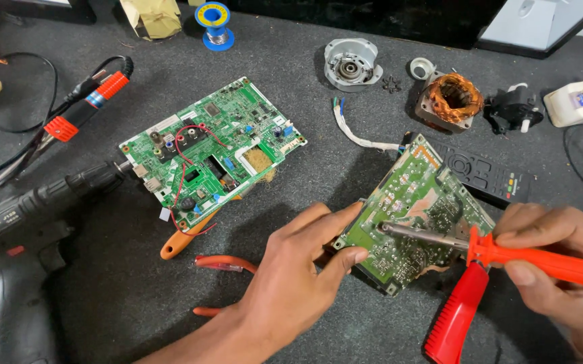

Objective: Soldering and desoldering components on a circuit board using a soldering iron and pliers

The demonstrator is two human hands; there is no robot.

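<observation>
The fingers (345,259) of the left hand (291,283) are pressed together on the near-left edge of a green circuit board (412,216), which is held tilted, solder side up, thumb below and forefinger along the edge. The fingers (527,269) of the right hand (561,259) are clamped round the orange handle of a soldering iron (507,253), whose metal tip is laid on the solder side of that board, just right of the left fingertips. From this, a burn to the left fingertips is judged the nearest risk, since little room is left between them and the hot shaft; it would be brought on by a slip of the board or a small sideways drift of the iron. Lifted pads or bridged joints could also be caused if the tip is rested too long or dragged across the closely set solder points. Just below the board, a red-handled tool (456,317) lies under the iron, and its plastic could be scorched if the iron is lowered. Behind the board, a black remote control (487,176) lies partly covered by it, and a white cable (355,131) runs from its far-left corner; a snag there could jerk the board. Left of the board, a second circuit board (214,152) rests face up over orange-handled pliers (190,236), with a black power drill (22,236) further left. Well behind the board, a copper-wound motor stator (449,100) and a solder spool (214,23) are seen.
</observation>
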